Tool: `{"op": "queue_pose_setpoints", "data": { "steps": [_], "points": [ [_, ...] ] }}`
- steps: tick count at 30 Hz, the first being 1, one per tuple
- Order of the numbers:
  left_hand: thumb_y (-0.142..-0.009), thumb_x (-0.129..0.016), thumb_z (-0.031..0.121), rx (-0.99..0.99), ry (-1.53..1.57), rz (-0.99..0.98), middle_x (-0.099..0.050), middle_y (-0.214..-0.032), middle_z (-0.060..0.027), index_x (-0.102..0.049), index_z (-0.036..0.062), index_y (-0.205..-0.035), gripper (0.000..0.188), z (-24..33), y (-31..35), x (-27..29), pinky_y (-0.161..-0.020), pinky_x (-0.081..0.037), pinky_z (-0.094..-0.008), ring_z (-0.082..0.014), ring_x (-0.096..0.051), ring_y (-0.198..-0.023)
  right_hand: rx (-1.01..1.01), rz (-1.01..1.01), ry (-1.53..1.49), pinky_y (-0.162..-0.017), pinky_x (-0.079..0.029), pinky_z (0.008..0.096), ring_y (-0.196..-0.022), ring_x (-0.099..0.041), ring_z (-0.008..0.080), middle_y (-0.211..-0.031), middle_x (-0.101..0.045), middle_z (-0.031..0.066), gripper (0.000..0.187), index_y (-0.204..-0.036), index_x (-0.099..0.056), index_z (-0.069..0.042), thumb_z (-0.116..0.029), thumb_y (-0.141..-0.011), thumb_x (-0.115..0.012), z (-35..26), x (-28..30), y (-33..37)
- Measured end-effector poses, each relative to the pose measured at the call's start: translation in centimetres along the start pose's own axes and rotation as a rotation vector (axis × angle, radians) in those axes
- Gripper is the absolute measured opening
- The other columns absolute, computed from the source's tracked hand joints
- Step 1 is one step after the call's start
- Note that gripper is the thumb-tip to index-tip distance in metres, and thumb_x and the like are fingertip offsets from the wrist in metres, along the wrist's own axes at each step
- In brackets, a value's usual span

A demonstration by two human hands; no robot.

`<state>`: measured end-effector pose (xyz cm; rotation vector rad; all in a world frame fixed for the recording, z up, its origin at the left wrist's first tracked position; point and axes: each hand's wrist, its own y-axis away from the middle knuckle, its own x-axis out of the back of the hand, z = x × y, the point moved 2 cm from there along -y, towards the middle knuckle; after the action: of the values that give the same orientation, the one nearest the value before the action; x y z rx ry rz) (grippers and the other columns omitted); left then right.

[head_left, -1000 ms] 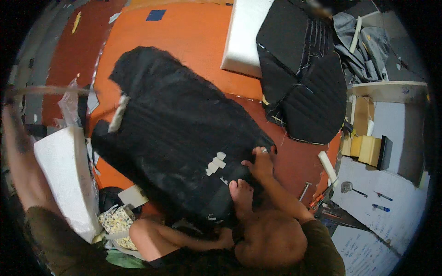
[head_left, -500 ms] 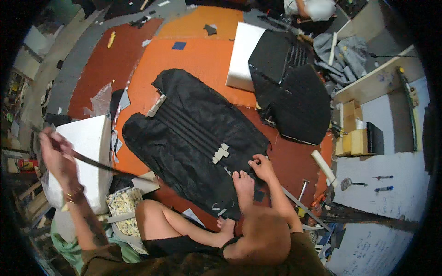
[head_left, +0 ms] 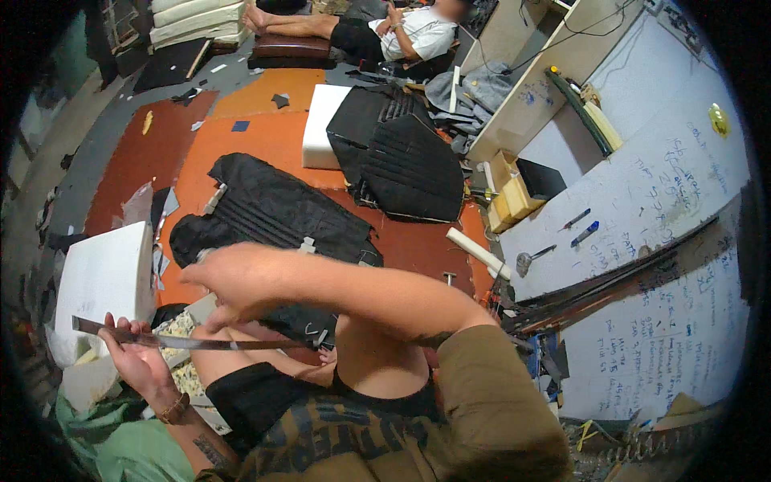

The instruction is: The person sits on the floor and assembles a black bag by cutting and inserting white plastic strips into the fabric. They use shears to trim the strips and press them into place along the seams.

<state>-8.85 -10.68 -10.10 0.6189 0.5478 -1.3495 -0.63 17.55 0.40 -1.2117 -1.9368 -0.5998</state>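
Observation:
My left hand (head_left: 140, 361) is closed around a long, flat dark strip (head_left: 201, 343), palm up and low at the left. The strip runs rightward across my lap, one end jutting past the fingers. My right forearm stretches leftward across the middle, bringing my right hand (head_left: 237, 277) above the strip; its visible thumb and fingers are apart, with nothing seen in them. Beyond it lies a black ribbed fabric panel (head_left: 297, 197), partly covered by my arm. Small pale blocks (head_left: 215, 199) sit at one end of its ribs, and another pale block (head_left: 307, 244) at the other.
A white foam slab (head_left: 104, 269) stands at the left. Farther off, a second black panel (head_left: 401, 161) leans on a white block (head_left: 319, 128). A hammer (head_left: 450, 279) and a pale roll (head_left: 478, 251) lie to the right. At the back, a person (head_left: 409, 36) reclines with legs outstretched.
My right hand has left the black panel near my foot and crossed to the left. My left hand has come down and nearer with the strip. The view has swung to the right.

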Motion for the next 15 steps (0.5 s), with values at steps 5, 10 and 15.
{"op": "queue_pose_setpoints", "data": {
  "steps": [5, 10, 15],
  "points": [
    [-0.113, -0.046, 0.038, -0.039, 0.07, -0.115, -0.06, -0.094, -0.0033, -0.056, 0.0088, -0.13, 0.035, 2.4, 4.3, -4.4, -0.094, -0.048, -0.0384, -0.0173, -0.058, -0.091, 0.059, -0.023, -0.123, -0.089, -0.053, 0.0536, -0.103, -0.068, 0.0489, -0.106, -0.072, 0.0276, 0.059, -0.136, -0.056, -0.003, -0.027, -0.087, -0.078, -1.7, -7.2, -2.0],
    [-0.113, -0.038, 0.044, -0.041, -0.136, -0.477, -0.052, -0.151, -0.0176, -0.035, 0.0068, -0.16, 0.06, 4.3, 6.0, -6.2, -0.105, -0.049, -0.0469, -0.0303, -0.056, -0.129, -0.261, 0.126, -0.335, -0.082, -0.056, 0.0367, -0.086, -0.071, 0.0228, -0.094, -0.074, 0.014, 0.021, -0.112, -0.072, -0.002, -0.012, -0.097, -0.061, -0.5, -4.7, -0.6],
    [-0.111, -0.053, 0.031, -0.286, -0.42, 0.131, -0.061, -0.131, -0.0121, -0.053, 0.0027, -0.143, 0.042, 10.2, 1.1, 6.7, -0.092, -0.053, -0.0376, -0.0217, -0.062, -0.111, -0.252, 0.626, -0.686, -0.083, -0.055, 0.032, -0.087, -0.069, 0.0173, -0.094, -0.071, 0.0075, 0.025, -0.121, -0.067, 0.001, -0.017, -0.104, -0.062, 4.8, 0.8, 2.1]
  ]
}}
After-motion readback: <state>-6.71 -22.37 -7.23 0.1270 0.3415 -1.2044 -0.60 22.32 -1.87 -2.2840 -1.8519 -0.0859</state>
